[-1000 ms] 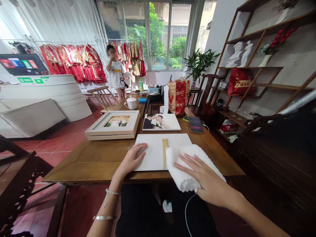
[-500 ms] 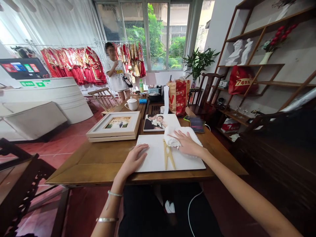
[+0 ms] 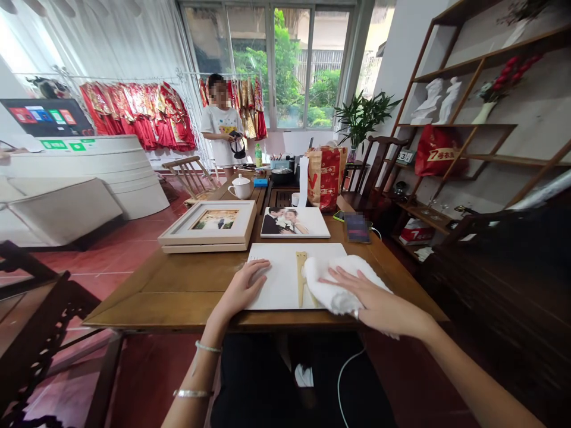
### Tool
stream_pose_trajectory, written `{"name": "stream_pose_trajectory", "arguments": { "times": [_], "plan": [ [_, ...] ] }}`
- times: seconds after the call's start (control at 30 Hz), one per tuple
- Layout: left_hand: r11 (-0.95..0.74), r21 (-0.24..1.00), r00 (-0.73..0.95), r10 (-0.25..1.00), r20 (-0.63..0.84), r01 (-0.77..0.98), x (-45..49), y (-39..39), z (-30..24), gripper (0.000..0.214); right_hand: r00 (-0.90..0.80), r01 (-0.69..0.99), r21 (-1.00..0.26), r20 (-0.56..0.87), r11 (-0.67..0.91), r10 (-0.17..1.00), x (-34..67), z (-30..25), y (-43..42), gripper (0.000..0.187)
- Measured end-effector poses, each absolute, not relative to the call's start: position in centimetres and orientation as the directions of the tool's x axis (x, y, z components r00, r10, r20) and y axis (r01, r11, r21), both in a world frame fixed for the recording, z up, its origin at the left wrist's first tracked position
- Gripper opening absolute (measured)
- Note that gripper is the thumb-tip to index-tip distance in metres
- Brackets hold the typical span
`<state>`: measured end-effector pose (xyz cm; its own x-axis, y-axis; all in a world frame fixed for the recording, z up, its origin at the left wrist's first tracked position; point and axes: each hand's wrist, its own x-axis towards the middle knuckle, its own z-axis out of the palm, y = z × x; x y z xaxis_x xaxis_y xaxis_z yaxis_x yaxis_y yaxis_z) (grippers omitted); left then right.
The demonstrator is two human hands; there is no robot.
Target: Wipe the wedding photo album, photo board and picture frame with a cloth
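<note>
White towel (image 3: 328, 288) under right hand (image 3: 379, 304), spread flat on it; left hand (image 3: 241, 291) open, flat on white board (image 3: 281, 267).

Board (image 3: 281, 279) on table (image 3: 178, 291); towel (image 3: 339, 285) on its right, frame (image 3: 209, 226) behind left.

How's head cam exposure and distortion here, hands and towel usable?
Head view: daylight through the window blows out the curtain at upper left; the table is evenly lit, no hard shadows; wide-angle bends the shelf at right; left hand on the white board and right hand on the towel read clearly.
</note>
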<state>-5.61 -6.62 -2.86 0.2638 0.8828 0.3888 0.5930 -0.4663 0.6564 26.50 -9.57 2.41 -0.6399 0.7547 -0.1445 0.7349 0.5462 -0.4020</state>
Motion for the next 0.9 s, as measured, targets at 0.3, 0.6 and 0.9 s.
{"name": "stream_pose_trajectory", "arguments": {
  "times": [0.3,0.6,0.9],
  "plan": [
    [-0.468,0.665,0.271,0.883,0.384,0.582,-5.5,-6.3,-3.0,0.031,-0.414,0.901,-0.234,-0.208,0.366,0.886,21.1,2.9,0.5,0.066],
    [-0.463,0.666,0.258,0.885,0.388,0.586,-5.4,-6.3,-3.1,0.031,-0.593,0.794,-0.201,-0.049,0.573,0.804,18.2,1.4,-4.2,0.067],
    [-0.465,0.662,0.257,0.883,0.393,0.588,-5.5,-6.4,-3.0,0.030,-0.762,0.612,-0.403,-0.073,0.680,0.643,22.6,2.9,-11.4,0.075]
  ]
}}
